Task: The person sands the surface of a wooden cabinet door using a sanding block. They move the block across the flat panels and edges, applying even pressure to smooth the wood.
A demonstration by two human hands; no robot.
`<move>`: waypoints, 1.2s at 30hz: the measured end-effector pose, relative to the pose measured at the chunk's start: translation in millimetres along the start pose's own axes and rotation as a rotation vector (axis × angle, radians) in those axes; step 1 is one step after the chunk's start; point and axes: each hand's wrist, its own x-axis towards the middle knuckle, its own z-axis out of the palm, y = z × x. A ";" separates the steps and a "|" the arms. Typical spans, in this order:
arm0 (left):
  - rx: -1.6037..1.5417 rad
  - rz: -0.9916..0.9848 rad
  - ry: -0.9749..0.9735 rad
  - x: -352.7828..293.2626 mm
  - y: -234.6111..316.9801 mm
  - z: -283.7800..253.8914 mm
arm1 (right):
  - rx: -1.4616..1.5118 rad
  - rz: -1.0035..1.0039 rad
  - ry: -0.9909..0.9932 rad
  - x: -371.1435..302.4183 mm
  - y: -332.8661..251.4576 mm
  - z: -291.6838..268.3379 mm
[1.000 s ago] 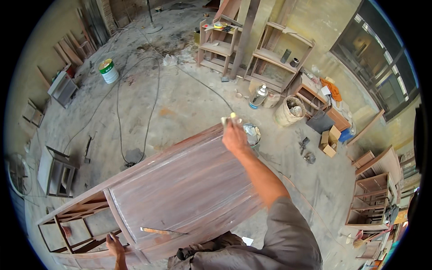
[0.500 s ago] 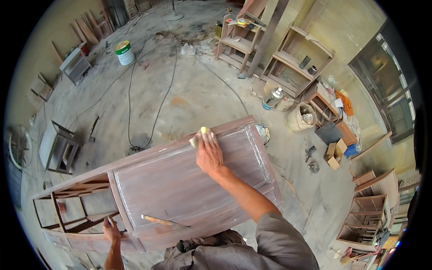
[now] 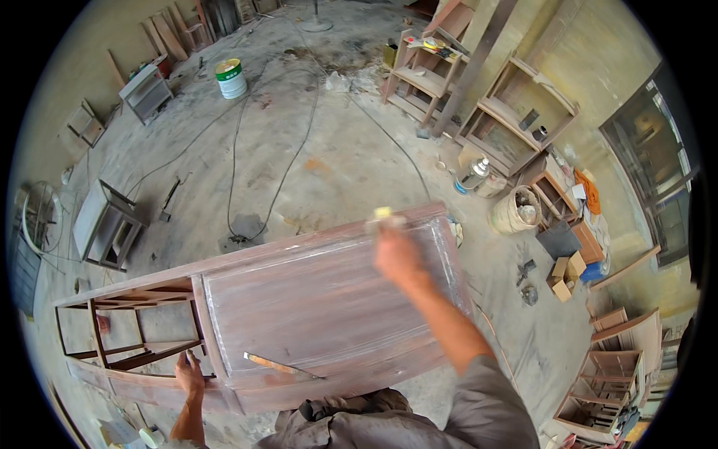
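Note:
A long reddish-brown wooden furniture piece (image 3: pixel 314 292) lies in front of me, with a broad panel at right and open framework at left. White filler-like streaks run along the panel's edges. My right hand (image 3: pixel 402 254), smeared by motion, holds a pale yellow pad (image 3: pixel 384 214) against the far rail near the right end. My left hand (image 3: pixel 190 372) is closed around the near rail of the open framework (image 3: pixel 153 362), steadying nothing else that shows. Between the hands, a thin flat tool (image 3: pixel 273 364) with a worn orange middle lies on the panel's near part.
Cables (image 3: pixel 277 198) trail over the concrete floor beyond the piece. A white-and-green bucket (image 3: pixel 231 79) stands far left, a small cabinet (image 3: pixel 108 224) nearer. At right are a spray can (image 3: pixel 473 176), a pale bucket (image 3: pixel 514 209), a cardboard box (image 3: pixel 566 275) and wooden frames (image 3: pixel 604 385).
My right hand has slid rightward along the far rail with the pad. My left hand keeps its hold on the framework. The whole view has shifted slightly.

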 end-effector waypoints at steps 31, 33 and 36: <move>-0.030 0.043 0.056 4.9 -8.5 5.6 | -0.328 0.266 0.355 -5.0 81.8 0.8; -0.018 0.059 0.063 3.8 -13.8 4.3 | -0.102 0.513 0.205 9.8 99.9 -31.8; -0.021 0.020 0.039 8.5 -10.3 8.8 | -0.291 0.310 0.321 -2.2 86.1 -6.1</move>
